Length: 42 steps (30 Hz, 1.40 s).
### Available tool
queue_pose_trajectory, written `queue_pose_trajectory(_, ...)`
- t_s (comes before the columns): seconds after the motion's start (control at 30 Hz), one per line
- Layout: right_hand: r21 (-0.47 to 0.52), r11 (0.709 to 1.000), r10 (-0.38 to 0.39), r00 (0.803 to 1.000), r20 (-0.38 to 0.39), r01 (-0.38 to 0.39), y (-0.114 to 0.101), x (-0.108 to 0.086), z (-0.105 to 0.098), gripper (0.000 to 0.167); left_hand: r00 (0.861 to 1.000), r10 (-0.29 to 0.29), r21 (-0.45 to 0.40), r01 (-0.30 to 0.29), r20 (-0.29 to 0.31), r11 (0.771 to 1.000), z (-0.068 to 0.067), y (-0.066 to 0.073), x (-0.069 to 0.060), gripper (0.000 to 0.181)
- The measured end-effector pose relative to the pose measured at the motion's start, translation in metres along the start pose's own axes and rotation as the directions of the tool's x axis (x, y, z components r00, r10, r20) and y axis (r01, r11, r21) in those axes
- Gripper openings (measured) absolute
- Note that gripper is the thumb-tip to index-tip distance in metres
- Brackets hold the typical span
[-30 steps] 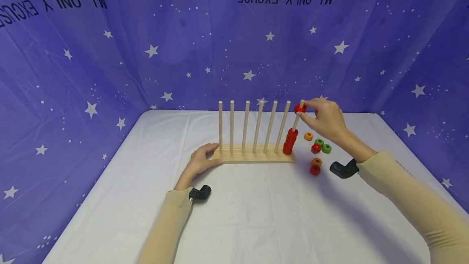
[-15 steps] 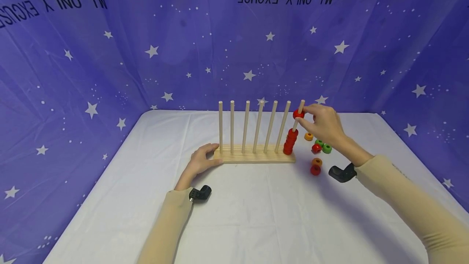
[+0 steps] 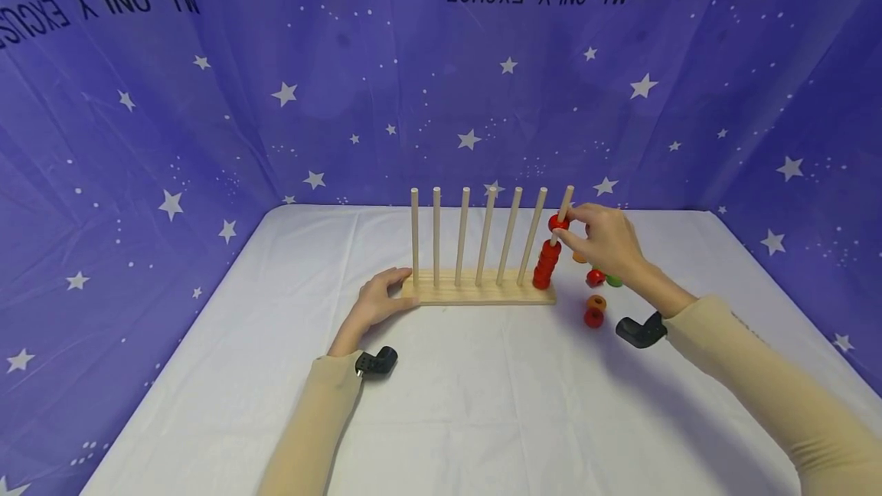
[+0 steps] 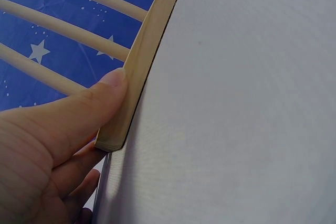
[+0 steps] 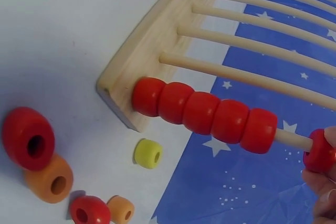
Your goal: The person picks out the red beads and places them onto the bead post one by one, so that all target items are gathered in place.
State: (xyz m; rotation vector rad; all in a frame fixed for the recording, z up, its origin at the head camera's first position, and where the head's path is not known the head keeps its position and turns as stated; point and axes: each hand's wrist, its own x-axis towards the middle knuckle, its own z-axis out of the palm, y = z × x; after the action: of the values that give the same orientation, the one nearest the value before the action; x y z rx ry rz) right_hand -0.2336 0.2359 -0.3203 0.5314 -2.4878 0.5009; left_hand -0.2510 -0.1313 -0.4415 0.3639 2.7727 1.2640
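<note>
A wooden peg rack, with a flat base (image 3: 475,295) and several upright pegs, stands on the white table. My left hand (image 3: 375,299) grips the base's left end, its thumb (image 4: 100,95) on the front edge. On the rightmost peg sits a stack of several red beads (image 3: 546,266). Above that stack, my right hand (image 3: 608,239) pinches another red bead (image 3: 558,223), which is threaded on the same peg. A short stretch of bare peg separates this bead (image 5: 318,152) from the stack in the right wrist view. The other pegs carry no beads.
Loose beads lie right of the rack: red (image 3: 593,318), orange (image 3: 596,302), another red (image 3: 596,278) and a green one (image 3: 614,281) partly behind my right hand. A yellow-green bead (image 5: 148,153) lies near the base's corner. A blue star-patterned curtain (image 3: 386,98) surrounds the table.
My right hand has moved down with the pinched red bead, sliding it lower along the rightmost peg toward the stack. The left hand and the rack have stayed in place.
</note>
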Motion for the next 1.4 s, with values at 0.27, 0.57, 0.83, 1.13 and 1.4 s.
queue_pose_trajectory(0.27, 0.005, 1.0, 0.008, 0.999, 0.045, -0.008, 0.001, -0.002, 0.006, 0.019, 1.0, 0.0, 0.002, 0.0, -0.01, 1.0, -0.002, 0.0, 0.001, 0.066)
queue_pose_trajectory(0.57, 0.005, 0.999, 0.035, 0.996, 0.076, -0.036, 0.003, -0.006, 0.013, 0.021, 1.0, 0.001, 0.005, -0.001, -0.007, 1.0, -0.003, 0.0, 0.001, 0.065)
queue_pose_trajectory(0.83, 0.009, 0.998, 0.06, 0.994, 0.091, -0.061, 0.005, -0.012, 0.016, 0.021, 1.0, 0.013, -0.001, -0.013, -0.005, 1.0, -0.002, 0.001, 0.002, 0.066)
queue_pose_trajectory(1.13, 0.015, 0.993, 0.109, 0.98, 0.166, -0.113, 0.012, -0.019, 0.018, 0.033, 1.0, 0.004, -0.013, -0.004, -0.003, 1.0, 0.0, -0.001, 0.0, 0.066)
queue_pose_trajectory(1.4, 0.005, 0.991, 0.129, 0.969, 0.211, -0.133, 0.022, -0.03, 0.018, 0.037, 1.0, 0.006, -0.005, -0.006, 0.003, 1.0, 0.0, -0.002, 0.0, 0.066)
